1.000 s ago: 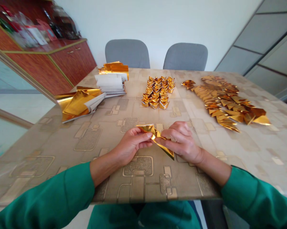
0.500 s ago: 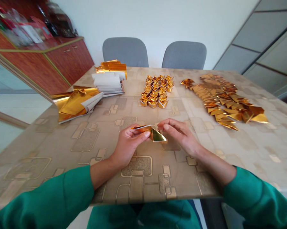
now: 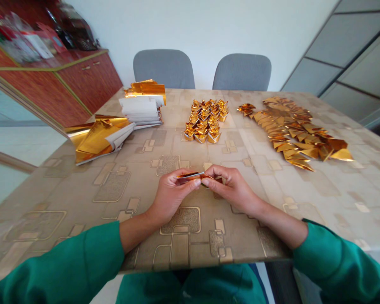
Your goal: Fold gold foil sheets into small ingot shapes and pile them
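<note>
Between my two hands is a folded piece of gold foil paper, held just above the table near its front edge. My left hand pinches its left part between thumb and fingers. On its right part, my right hand is closed, thumb below and fingers above, covering most of that end. Beyond the hands stand rows of small folded gold paper ingots. To the right lies a spread of flat folded gold pieces.
Loose gold foil sheets and a stack of white-backed sheets lie at the left. The table has a patterned cover. Two grey chairs stand behind it, and a wooden cabinet is at the far left.
My right hand has moved left and closed on the right end of the foil piece, which now shows less of its gold flap. My left hand keeps its hold.
</note>
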